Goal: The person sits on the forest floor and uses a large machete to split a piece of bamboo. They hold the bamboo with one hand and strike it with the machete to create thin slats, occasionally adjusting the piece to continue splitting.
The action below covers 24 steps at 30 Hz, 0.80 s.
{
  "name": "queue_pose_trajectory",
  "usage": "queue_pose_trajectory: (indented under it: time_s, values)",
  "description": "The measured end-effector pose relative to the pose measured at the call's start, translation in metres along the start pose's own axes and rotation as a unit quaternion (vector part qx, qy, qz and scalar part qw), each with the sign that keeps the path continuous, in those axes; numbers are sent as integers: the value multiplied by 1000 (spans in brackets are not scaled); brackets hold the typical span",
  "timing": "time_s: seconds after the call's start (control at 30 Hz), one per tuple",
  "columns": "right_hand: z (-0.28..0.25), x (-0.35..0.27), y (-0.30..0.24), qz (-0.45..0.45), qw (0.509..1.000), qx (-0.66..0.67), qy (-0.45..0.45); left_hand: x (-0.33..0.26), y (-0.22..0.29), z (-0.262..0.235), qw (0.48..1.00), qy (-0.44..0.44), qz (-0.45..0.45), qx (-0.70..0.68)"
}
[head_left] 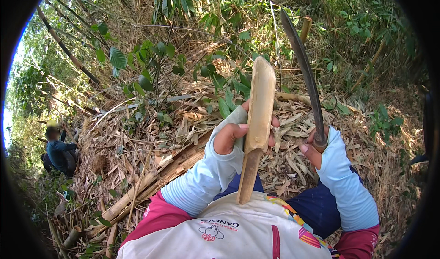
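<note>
My left hand (231, 137) is closed round a split piece of bamboo (260, 98), pale and hollowed on the side that shows. Its wide rounded end points up and away; the narrower lower end comes down against my shirt. In my right hand (313, 150) is a machete (304, 66), gripped by its wooden handle. The long, dark, slightly curved blade stands up and leans to the left at its tip, apart from the bamboo. Light blue sleeves cover both forearms and part of the left hand.
Split bamboo poles (146, 185) lie slantwise on dry leaf litter (293, 140) to my left. Leafy saplings (146, 71) stand ahead, with dense bamboo undergrowth behind. Another person (61, 151) in a dark top crouches at the far left. A cut stump (72, 236) shows at the lower left.
</note>
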State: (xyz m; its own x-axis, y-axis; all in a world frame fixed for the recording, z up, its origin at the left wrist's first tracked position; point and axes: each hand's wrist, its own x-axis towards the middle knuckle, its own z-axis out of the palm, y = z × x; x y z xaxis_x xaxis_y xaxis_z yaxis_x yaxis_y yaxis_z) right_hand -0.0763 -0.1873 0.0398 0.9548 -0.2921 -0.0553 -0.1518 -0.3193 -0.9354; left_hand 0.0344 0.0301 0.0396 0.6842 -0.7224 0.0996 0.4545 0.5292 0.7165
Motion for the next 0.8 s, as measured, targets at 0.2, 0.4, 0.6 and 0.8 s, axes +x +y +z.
queue_pose_trajectory:
  time_s: [0.2,0.4,0.6,0.8]
  values:
    - [-9,-7,3,-32,997,-65,12,-8,2,2,1000,-1,-1,4]
    - [-16,-24,8,-94,990,-97,-47,-38,1,3,994,44,24,98]
    - [-16,-51,31,-220,955,-125,-154,-58,6,12,981,62,31,179]
    - [-7,-72,40,-262,930,-182,-181,-64,2,2,976,47,76,197]
